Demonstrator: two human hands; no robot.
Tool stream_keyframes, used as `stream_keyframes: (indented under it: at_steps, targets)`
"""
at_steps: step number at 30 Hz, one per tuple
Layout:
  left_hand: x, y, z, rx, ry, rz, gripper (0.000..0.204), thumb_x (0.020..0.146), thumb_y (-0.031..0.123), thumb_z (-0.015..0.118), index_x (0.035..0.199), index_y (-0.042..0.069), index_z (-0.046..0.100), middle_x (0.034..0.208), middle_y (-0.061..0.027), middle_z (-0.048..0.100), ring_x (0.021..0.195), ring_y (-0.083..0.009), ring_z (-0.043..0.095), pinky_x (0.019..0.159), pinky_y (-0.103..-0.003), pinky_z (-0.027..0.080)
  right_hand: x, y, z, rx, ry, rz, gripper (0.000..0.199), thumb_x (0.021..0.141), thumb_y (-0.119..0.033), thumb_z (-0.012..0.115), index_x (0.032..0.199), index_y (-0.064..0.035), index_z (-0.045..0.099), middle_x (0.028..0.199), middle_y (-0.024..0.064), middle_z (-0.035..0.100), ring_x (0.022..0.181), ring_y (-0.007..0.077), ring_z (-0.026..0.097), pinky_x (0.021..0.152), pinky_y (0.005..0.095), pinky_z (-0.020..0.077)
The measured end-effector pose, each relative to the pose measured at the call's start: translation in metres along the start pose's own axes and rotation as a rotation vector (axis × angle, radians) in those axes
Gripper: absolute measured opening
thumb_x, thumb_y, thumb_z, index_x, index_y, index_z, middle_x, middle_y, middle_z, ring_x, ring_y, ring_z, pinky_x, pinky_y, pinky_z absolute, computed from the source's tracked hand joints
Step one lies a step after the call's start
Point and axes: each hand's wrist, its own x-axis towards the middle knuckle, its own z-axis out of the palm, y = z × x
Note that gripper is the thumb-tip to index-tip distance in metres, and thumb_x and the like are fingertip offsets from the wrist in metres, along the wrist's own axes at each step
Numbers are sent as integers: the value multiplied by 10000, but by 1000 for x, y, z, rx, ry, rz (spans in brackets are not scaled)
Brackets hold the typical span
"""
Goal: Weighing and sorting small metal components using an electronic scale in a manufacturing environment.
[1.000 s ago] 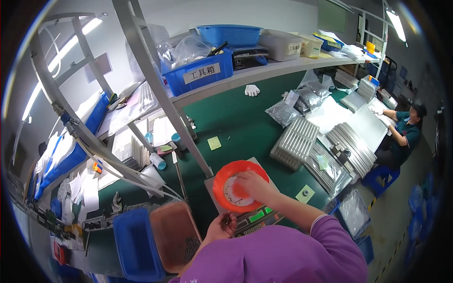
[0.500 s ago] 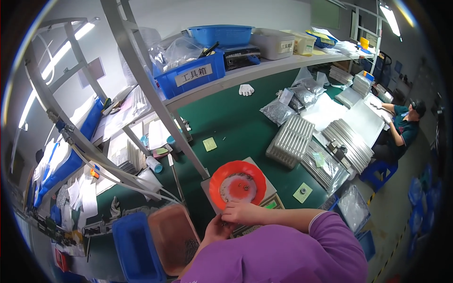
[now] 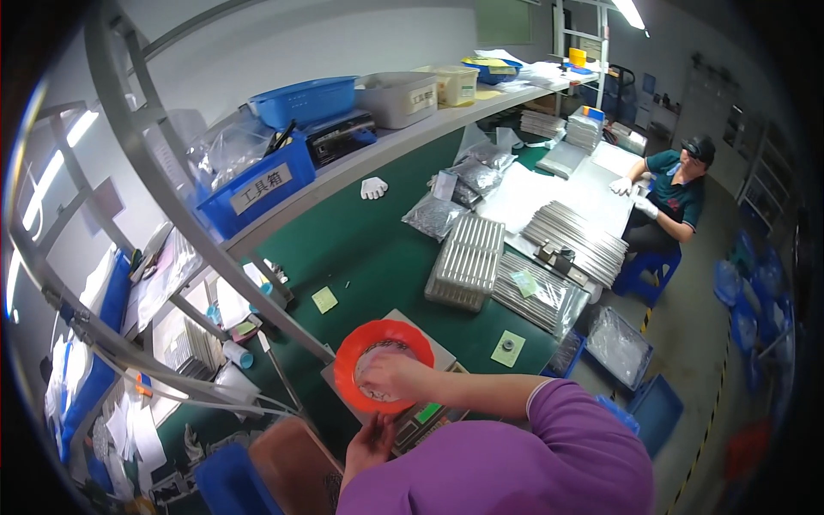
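A pale-walled workroom fills my feed, with a long green table (image 3: 360, 257) running across it and a grey shelf (image 3: 429, 130) of tubs above. At the far right of the table I see a co-worker (image 3: 674, 184) in white gloves, seated on a blue stool (image 3: 644, 275). A stack of ribbed trays (image 3: 468, 262) lies on the tabletop, near some clear bags (image 3: 481, 176). At the lower left, a blue bin (image 3: 227, 485) and a reddish-brown bin (image 3: 287, 468) stand side by side. Just right of them I have the scale (image 3: 439, 354), its display lit green, and on its plate sits the red bowl (image 3: 346, 365). The right hand (image 3: 395, 378) is inside the bowl, fingers pointing down; they are hidden from me, so I can't tell whether they pinch anything. The left hand (image 3: 371, 439) is just beside the near rim, fingers loosely curled, its contents probably too shadowed to judge. A white glove (image 3: 373, 188) lies farther back.
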Motion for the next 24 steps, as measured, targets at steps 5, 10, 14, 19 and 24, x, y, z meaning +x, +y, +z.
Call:
stream_keyframes:
  at_steps: [5, 10, 14, 19, 24]
  targets:
    - [-4, 2, -8, -4, -109, -35, 217, 929, 139, 417, 1079, 28, 528, 892, -75, 570, 805, -205, 564, 751, -335, 522, -3, 34, -14, -212, 54, 191, 235, 714, -81, 561, 946, -95, 595, 909, 63, 599, 897, 238, 565, 819, 332, 446]
    - [-9, -6, 4, 126, -35, 61, 223, 930, 157, 418, 1068, 25, 532, 891, -64, 587, 835, -203, 579, 725, -318, 530, -9, 39, -6, -331, -54, 289, 276, 730, -172, 574, 990, -85, 606, 949, 74, 600, 967, 246, 540, 884, 333, 415]
    - [-4, -8, 6, 158, 60, 116, 288, 938, 242, 383, 1067, 34, 535, 938, -90, 602, 895, -245, 584, 807, -378, 506, -3, -1, 13, -99, 29, 74, 244, 712, -223, 609, 910, -81, 626, 944, 62, 563, 977, 246, 511, 832, 373, 426]
    - [6, 2, -13, 138, -228, 172, 437, 927, 363, 355, 1195, 26, 425, 1201, -176, 489, 1110, -344, 471, 964, -517, 363, -13, -35, 24, 75, -150, -130, 235, 705, -184, 617, 907, -66, 603, 960, 57, 556, 974, 243, 501, 815, 355, 448]
    - [12, 10, -29, 99, -189, 129, 421, 923, 342, 373, 1196, 25, 419, 1198, -167, 486, 1103, -328, 473, 948, -502, 378, -16, -35, 23, 153, -188, -198, 192, 671, -98, 610, 853, -45, 584, 894, 58, 565, 953, 242, 508, 770, 327, 469]
